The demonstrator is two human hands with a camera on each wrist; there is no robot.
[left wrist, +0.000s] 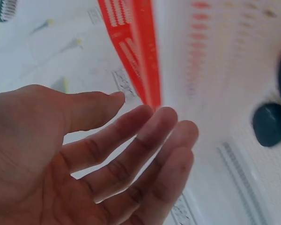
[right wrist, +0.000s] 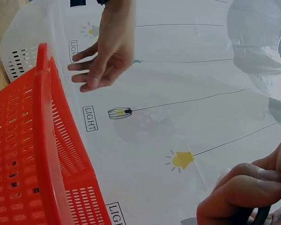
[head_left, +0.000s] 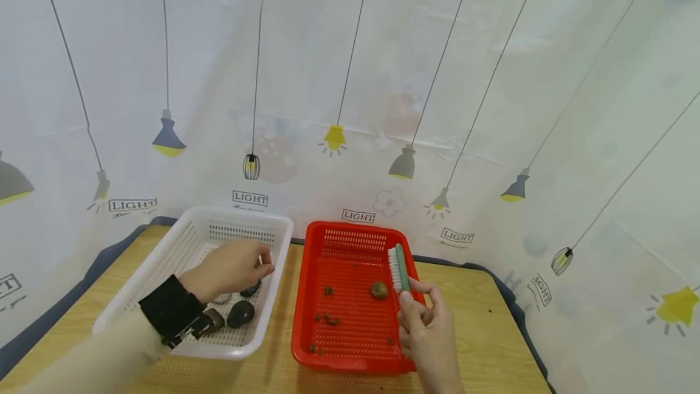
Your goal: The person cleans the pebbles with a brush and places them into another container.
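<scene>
My left hand (head_left: 235,269) hovers over the white basket (head_left: 219,352), its fingers loosely bent with nothing between them; the palm (left wrist: 33,150) shows in the left wrist view. Below it lie several stones, among them a smooth black stone (head_left: 240,314) and a brownish stone (head_left: 214,320). At the right side of the red basket (head_left: 350,365), my right hand (head_left: 432,333) pinches a scrub brush (head_left: 403,269) with a green handle and white bristles. The brush is upright, bristles facing left. A brown, dirty-looking stone (head_left: 378,289) sits inside the red basket, with several small brown clumps (head_left: 330,319) around it.
Both baskets stand side by side on a wooden table (head_left: 470,303), a narrow gap between them. Behind the table hangs a white sheet (head_left: 306,78) printed with lamps. A small dark speck (head_left: 490,311) lies on the wood at the right.
</scene>
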